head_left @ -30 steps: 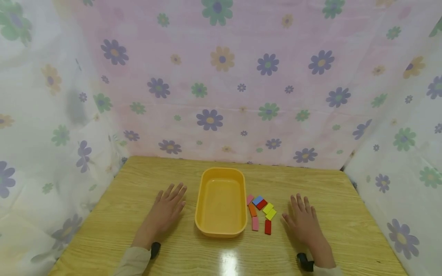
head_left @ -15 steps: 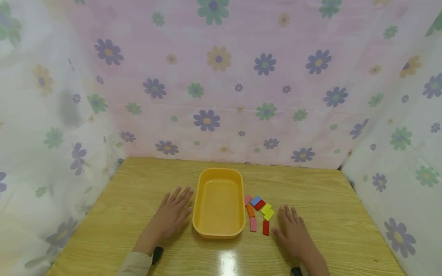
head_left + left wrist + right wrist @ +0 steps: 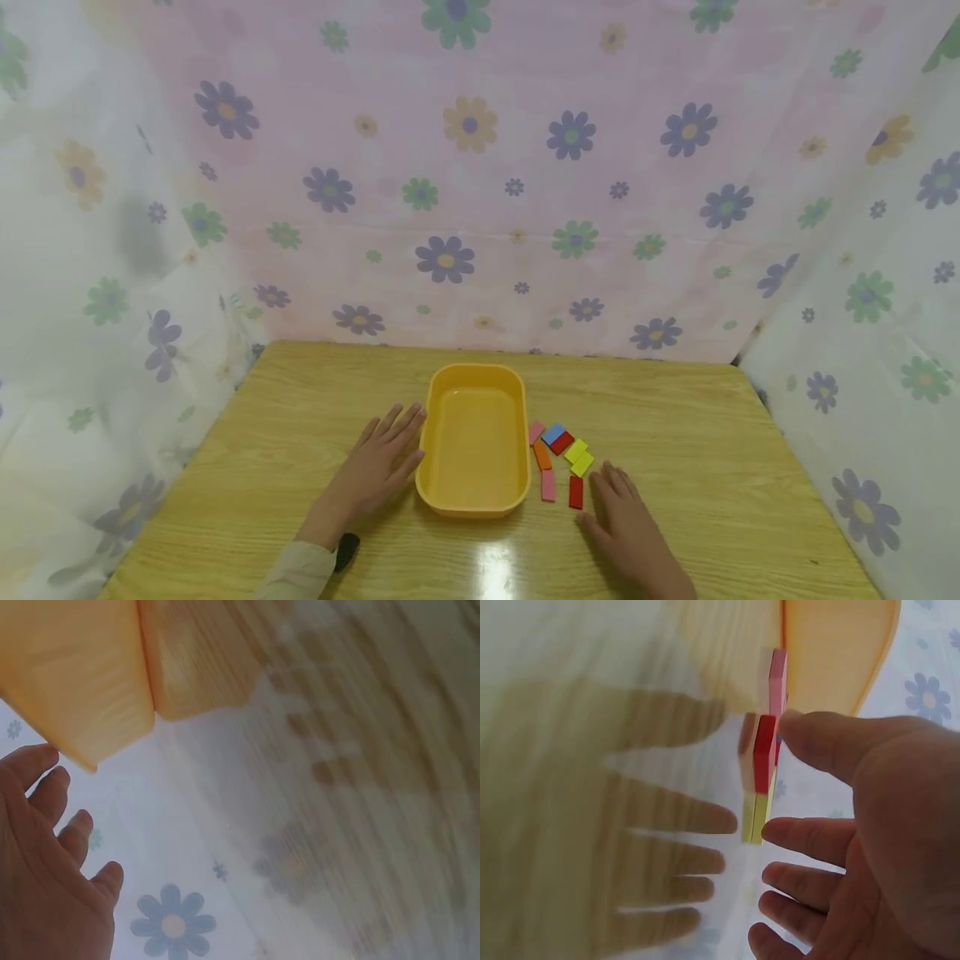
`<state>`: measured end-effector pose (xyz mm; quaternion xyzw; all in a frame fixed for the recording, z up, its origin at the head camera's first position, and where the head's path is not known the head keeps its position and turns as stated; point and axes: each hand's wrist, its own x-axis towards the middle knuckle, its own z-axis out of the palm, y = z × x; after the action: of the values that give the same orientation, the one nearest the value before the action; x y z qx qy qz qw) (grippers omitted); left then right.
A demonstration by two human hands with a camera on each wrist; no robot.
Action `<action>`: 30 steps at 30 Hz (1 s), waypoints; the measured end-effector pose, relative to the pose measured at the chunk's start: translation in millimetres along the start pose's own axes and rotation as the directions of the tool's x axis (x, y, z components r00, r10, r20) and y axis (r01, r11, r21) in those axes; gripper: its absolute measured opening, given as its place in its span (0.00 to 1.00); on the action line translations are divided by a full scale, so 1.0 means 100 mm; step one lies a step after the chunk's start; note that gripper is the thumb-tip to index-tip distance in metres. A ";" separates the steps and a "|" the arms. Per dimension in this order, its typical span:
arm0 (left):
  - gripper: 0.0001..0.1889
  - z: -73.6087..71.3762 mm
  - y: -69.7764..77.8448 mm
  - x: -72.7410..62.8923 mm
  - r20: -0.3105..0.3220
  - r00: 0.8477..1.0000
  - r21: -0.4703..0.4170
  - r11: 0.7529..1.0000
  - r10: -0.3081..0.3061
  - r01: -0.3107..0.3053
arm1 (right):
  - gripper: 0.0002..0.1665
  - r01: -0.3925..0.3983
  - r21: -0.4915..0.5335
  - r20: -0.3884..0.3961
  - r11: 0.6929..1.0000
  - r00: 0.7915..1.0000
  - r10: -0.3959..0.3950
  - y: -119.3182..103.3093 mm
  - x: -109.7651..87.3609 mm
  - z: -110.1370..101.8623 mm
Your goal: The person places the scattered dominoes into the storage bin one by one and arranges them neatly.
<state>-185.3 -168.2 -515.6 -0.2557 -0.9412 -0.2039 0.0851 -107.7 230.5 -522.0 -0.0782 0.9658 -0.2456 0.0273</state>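
A yellow plastic tub (image 3: 472,510) stands in the middle of the table with nothing in it. My left hand (image 3: 373,468) is at its left side, fingers extended, fingertips right at the rim; the left wrist view shows the fingers (image 3: 73,838) beside the tub wall (image 3: 82,675). Right of the tub lie several small flat tiles: a red tile (image 3: 576,492), a pink tile (image 3: 548,486), an orange tile (image 3: 542,455), a blue tile (image 3: 553,433) and yellow tiles (image 3: 582,464) among them. My right hand (image 3: 626,525) hovers just right of the red tile, fingers relaxed, holding nothing.
The wooden table (image 3: 337,375) carries the tub and tiles. A pink flowered cloth (image 3: 480,208) hangs along its back edge, and white flowered cloths (image 3: 885,400) close in both sides.
My right hand has moved left and toward me, closer to the tiles. My left hand has come right to the tub's rim. The view has shifted slightly.
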 end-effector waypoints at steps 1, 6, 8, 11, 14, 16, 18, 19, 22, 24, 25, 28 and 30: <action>0.32 0.00 0.00 0.01 -0.010 1.000 -0.005 1.000 0.007 -0.007 | 0.38 -0.003 0.003 -0.007 1.000 1.000 0.003 -0.02 0.01 0.00; 0.32 -0.01 0.02 0.05 -0.017 0.999 -0.010 0.999 0.034 -0.034 | 0.32 -0.060 -0.027 -0.043 0.998 0.997 0.059 -0.12 0.11 -0.01; 0.33 -0.02 0.02 0.07 -0.010 0.999 -0.007 0.999 0.042 -0.042 | 0.29 -0.087 -0.023 -0.059 0.996 0.995 0.085 -0.14 0.15 -0.03; 0.33 -0.02 0.02 0.10 0.002 0.999 -0.018 0.999 0.050 -0.050 | 0.27 -0.120 -0.014 -0.081 0.993 0.990 0.118 -0.16 0.21 -0.05; 0.33 -0.03 0.03 0.10 0.006 0.998 -0.040 0.997 0.059 -0.059 | 0.26 -0.140 -0.008 -0.096 0.990 0.986 0.138 -0.16 0.25 -0.06; 0.33 -0.02 0.03 0.10 0.005 0.998 -0.050 0.997 0.064 -0.063 | 0.26 -0.150 -0.014 -0.096 0.989 0.984 0.148 -0.16 0.27 -0.05; 0.33 -0.01 0.04 0.09 0.008 0.998 -0.047 0.997 0.063 -0.062 | 0.25 -0.163 -0.016 -0.087 0.986 0.983 0.161 -0.17 0.29 -0.04; 0.33 -0.01 0.04 0.09 0.009 0.998 -0.045 0.997 0.060 -0.059 | 0.25 -0.171 -0.018 -0.080 0.985 0.982 0.169 -0.17 0.30 -0.04; 0.33 0.00 0.04 0.08 0.013 0.998 -0.040 0.998 0.056 -0.055 | 0.24 -0.187 -0.034 -0.055 0.982 0.981 0.185 -0.17 0.32 -0.03; 0.33 0.00 0.05 0.07 0.014 0.998 -0.036 0.998 0.056 -0.055 | 0.23 -0.186 -0.050 -0.042 0.981 0.982 0.184 -0.18 0.34 -0.03; 0.33 0.00 0.04 0.07 0.013 0.998 -0.033 0.998 0.057 -0.057 | 0.23 -0.181 -0.057 -0.040 0.982 0.983 0.179 -0.18 0.35 -0.03; 0.32 -0.01 0.04 0.06 0.014 0.998 -0.023 0.998 0.062 -0.061 | 0.21 -0.163 -0.066 -0.037 0.984 0.986 0.161 -0.18 0.35 -0.05; 0.32 -0.02 0.03 0.05 0.015 0.998 -0.012 0.998 0.067 -0.067 | 0.20 -0.145 -0.066 -0.033 0.987 0.989 0.143 -0.17 0.35 -0.06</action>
<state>-188.1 -164.0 -511.7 -0.2891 -0.9315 -0.2044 0.0829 -140.8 212.4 -508.7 -0.0057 0.9771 -0.2108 0.0285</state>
